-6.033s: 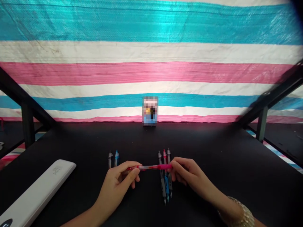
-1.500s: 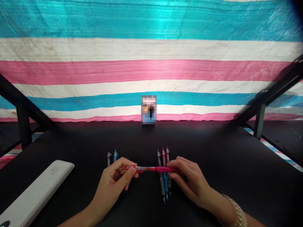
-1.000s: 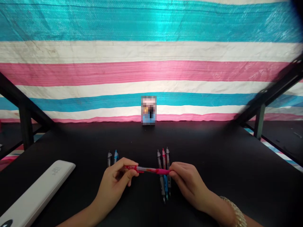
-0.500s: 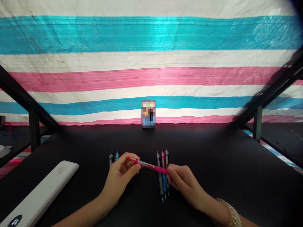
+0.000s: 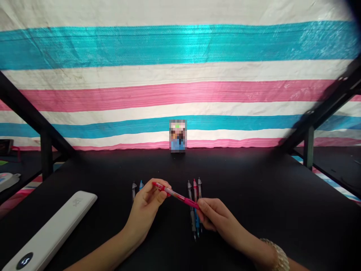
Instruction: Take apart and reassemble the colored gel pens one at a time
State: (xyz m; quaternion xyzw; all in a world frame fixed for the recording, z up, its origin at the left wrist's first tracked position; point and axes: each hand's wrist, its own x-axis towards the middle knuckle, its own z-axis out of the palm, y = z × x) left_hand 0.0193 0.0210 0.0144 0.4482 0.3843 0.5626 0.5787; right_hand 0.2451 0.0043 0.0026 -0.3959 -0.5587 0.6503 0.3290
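A red pen point(image 5: 177, 195) with a clear barrel and a pink grip is held in the air between both hands, its left end higher. My left hand point(image 5: 145, 207) pinches its upper end between thumb and fingers. My right hand point(image 5: 218, 216), with a bracelet at the wrist, grips the end by the pink grip; the tip is hidden by the fingers. Below the right hand lie three pens side by side: a grey pen point(image 5: 192, 218), one with a red top and blue grip point(image 5: 196, 218), and another grey-topped pen point(image 5: 200, 184). Behind my left hand, a dark pen point(image 5: 134, 190) and a blue-topped pen point(image 5: 141, 184) are partly covered.
A long white device point(image 5: 53, 229) with a small lit display lies at the left of the black table point(image 5: 242, 173). A small blurred-out upright object point(image 5: 178, 136) stands at the back. Black frame bars point(image 5: 321, 109) slope along both sides, before a striped sheet point(image 5: 180, 94).
The red pen tilts a little more steeply, its left end slightly raised with my left hand. The whole view has shifted slightly; both hands keep their hold.
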